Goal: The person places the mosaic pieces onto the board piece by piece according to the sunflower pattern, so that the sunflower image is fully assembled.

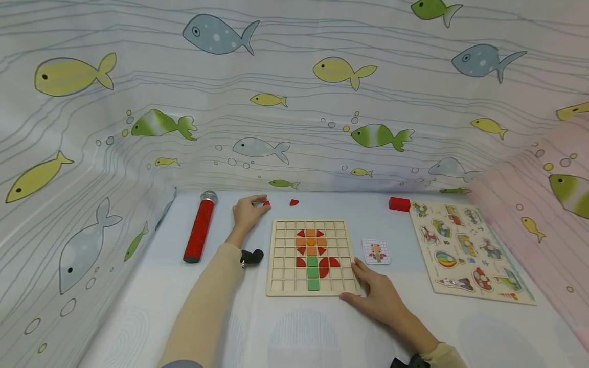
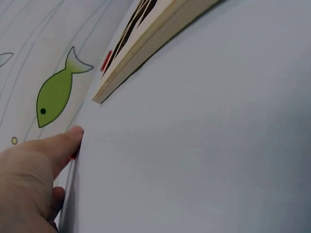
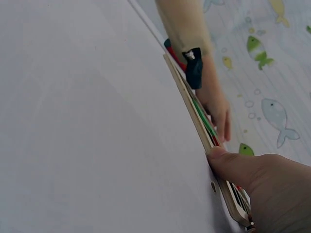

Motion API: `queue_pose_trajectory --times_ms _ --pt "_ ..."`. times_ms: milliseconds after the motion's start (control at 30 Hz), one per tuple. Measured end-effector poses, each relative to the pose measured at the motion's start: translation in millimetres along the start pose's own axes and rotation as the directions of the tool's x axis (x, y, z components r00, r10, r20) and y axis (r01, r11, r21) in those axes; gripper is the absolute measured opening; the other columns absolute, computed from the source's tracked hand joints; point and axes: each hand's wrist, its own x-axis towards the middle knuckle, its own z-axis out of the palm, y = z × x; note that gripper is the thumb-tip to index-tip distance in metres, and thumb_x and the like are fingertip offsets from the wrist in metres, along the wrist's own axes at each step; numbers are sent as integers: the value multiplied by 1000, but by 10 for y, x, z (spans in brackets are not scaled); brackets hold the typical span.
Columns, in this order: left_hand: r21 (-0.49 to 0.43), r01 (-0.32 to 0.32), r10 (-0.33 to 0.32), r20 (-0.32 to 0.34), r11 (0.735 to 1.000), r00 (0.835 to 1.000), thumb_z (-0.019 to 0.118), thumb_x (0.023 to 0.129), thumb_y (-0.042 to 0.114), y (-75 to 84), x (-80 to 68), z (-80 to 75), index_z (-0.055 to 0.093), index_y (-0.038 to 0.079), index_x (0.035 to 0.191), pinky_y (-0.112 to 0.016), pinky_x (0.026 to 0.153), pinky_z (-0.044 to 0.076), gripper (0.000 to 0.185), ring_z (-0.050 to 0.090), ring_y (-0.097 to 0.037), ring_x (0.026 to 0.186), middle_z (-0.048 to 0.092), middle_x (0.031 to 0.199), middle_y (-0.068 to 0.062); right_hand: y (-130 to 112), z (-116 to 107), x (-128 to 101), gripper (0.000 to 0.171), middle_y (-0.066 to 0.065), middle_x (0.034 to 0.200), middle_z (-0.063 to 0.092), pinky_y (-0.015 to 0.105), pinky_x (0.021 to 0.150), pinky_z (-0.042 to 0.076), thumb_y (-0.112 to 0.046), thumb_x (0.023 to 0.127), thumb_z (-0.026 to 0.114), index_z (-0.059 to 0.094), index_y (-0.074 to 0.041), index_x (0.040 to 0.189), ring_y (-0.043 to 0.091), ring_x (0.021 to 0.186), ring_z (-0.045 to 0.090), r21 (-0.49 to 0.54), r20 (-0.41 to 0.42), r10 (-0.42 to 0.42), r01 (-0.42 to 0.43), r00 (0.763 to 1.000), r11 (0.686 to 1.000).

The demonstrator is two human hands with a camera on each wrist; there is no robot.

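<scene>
A square wooden grid board (image 1: 280,283) lies in the middle of the table. Orange, red and green pieces on it form a flower with a green stem (image 1: 313,272). To the left of that stem sits one red quarter-circle, and several red pieces are grouped on its right. Beyond the board's back left corner, my left hand (image 1: 247,214) pinches a red quarter-circle piece (image 1: 267,203) at the table surface; in the left wrist view fingers mostly cover it. Another red quarter-circle (image 1: 294,202) lies just right of it. My right hand (image 1: 379,296) grips the board's front right corner, thumb against its edge (image 3: 192,109).
A red microphone (image 1: 200,227) lies left of my left hand. Right of the board is a small card (image 1: 368,247) with a flower picture. A red block (image 1: 399,204) touches or nearly touches a wooden picture puzzle (image 1: 476,244) at the right. Fish-printed cloth walls (image 1: 294,168) surround the table.
</scene>
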Motion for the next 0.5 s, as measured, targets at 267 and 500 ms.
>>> queue_pose_trajectory --times_ms 267,500 --pt "-21 17 -17 11 1000 1000 83 95 26 65 -45 -45 77 12 130 -55 112 33 39 66 -33 115 78 125 -8 -6 -18 -9 90 18 158 53 55 109 52 -54 85 86 59 4 147 39 143 54 -5 -9 -12 12 1000 1000" --pt "-106 46 -42 46 993 998 82 96 23 67 -83 -140 75 8 132 -50 111 40 40 65 -32 117 77 126 -12 3 -2 -7 89 15 161 51 54 111 50 -51 84 88 58 2 149 38 145 52 8 2 3 -3 1000 1000"
